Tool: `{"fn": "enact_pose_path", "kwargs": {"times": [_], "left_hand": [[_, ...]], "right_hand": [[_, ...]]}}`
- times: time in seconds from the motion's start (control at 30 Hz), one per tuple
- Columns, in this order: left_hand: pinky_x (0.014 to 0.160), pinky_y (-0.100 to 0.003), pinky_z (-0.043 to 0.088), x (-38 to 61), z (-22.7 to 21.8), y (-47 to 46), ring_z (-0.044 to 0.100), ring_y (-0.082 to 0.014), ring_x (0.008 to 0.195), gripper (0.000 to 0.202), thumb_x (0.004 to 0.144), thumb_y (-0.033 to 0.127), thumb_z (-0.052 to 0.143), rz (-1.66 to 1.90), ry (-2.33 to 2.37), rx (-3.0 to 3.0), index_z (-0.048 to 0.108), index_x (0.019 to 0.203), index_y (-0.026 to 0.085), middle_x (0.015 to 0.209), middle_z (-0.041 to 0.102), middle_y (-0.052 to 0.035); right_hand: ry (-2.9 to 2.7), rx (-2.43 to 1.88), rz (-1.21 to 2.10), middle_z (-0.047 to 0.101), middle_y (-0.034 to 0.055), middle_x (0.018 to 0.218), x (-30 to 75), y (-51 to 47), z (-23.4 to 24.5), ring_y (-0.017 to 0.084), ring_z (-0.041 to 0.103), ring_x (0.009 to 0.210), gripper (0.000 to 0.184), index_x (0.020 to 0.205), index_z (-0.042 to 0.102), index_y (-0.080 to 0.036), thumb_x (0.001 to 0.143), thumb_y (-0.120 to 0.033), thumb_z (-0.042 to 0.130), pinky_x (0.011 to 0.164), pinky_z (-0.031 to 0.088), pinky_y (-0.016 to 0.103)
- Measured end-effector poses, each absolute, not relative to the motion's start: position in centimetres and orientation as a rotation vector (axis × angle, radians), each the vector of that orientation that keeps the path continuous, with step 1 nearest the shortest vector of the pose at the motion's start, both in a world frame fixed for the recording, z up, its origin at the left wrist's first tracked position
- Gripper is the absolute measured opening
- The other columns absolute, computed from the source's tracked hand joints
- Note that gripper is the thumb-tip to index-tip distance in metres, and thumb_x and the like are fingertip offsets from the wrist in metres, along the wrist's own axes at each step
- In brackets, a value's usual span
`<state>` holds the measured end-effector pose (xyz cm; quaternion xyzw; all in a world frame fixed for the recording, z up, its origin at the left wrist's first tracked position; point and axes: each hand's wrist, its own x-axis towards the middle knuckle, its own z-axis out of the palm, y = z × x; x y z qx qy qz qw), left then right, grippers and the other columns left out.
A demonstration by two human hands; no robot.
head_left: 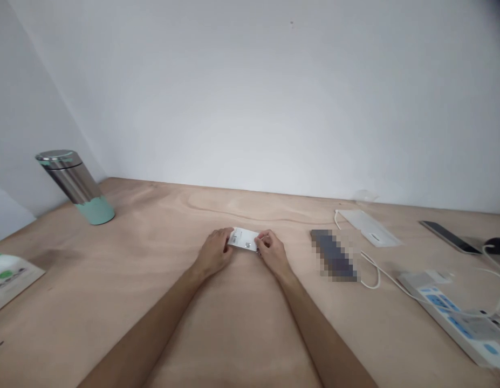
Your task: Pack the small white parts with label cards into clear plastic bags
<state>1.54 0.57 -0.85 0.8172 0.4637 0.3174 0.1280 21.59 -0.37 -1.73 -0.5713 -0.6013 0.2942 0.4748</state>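
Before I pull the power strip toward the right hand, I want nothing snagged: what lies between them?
The head view shows a dark, pixelated object and looped white cable between the right hand and the power strip.

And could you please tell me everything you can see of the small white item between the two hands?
The small white item is flat and roughly rectangular, perhaps card or plastic, with unreadable dark print towards its left end and a small mark near its lower right. It sits slightly aslant over the wooden table, the left hand gripping its left end, the right hand pinching its right. Whether it touches the wood is unclear.
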Motion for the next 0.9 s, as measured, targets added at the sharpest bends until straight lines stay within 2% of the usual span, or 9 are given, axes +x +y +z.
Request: {"fn": "enact_pose_path", "kwargs": {"times": [0.17, 0.43, 0.6, 0.9], "left_hand": [[0.093, -0.042, 0.042, 1.4, -1.1, 0.8, 0.054, -0.025, 0.101, 0.033, 0.075, 0.01, 0.048, 0.901, 1.371, 2.392, 0.058, 0.106, 0.019, 0.102, 0.062, -0.0093], [0.088, -0.04, 0.044, 1.2, -1.1, 0.8, 0.051, -0.0247, 0.096, 0.032, 0.076, 0.008, 0.046, 0.935, 1.48, 2.349, 0.062, 0.101, 0.019, 0.093, 0.059, -0.0087], [0.087, -0.041, 0.044, 1.3, -0.7, 0.5, 0.051, -0.0257, 0.096, 0.026, 0.074, 0.013, 0.051, 0.917, 1.552, 2.372, 0.061, 0.098, 0.018, 0.095, 0.057, -0.0089], [0.088, -0.042, 0.042, 1.8, -0.1, 0.0, 0.054, -0.0274, 0.099, 0.024, 0.074, 0.02, 0.055, 0.834, 1.545, 2.39, 0.053, 0.097, 0.018, 0.1, 0.062, -0.0094]], "right_hand": [[-1.53, -1.478, 0.622, 0.06, -0.0023, 0.062, 21.5, -0.7, -1.5, 0.015, 0.054, 0.059, 0.021, 0.082, 0.059, -0.022, 0.082, -0.04, 0.05, 0.056, 0.04, 0.025], [-1.616, -1.58, 0.54, 0.067, -0.0002, 0.079, 21.1, -1.2, -0.7, 0.017, 0.059, 0.07, 0.02, 0.086, 0.064, -0.023, 0.082, -0.032, 0.046, 0.063, 0.042, 0.027], [-1.649, -1.611, 0.47, 0.065, -0.0011, 0.076, 20.7, -1.3, -0.7, 0.017, 0.058, 0.068, 0.026, 0.093, 0.06, -0.024, 0.078, -0.045, 0.057, 0.064, 0.041, 0.028], [-1.664, -1.701, 0.434, 0.061, -0.003, 0.067, 20.8, -1.5, -0.2, 0.017, 0.057, 0.064, 0.024, 0.105, 0.054, -0.024, 0.086, -0.035, 0.045, 0.058, 0.035, 0.026]]}}
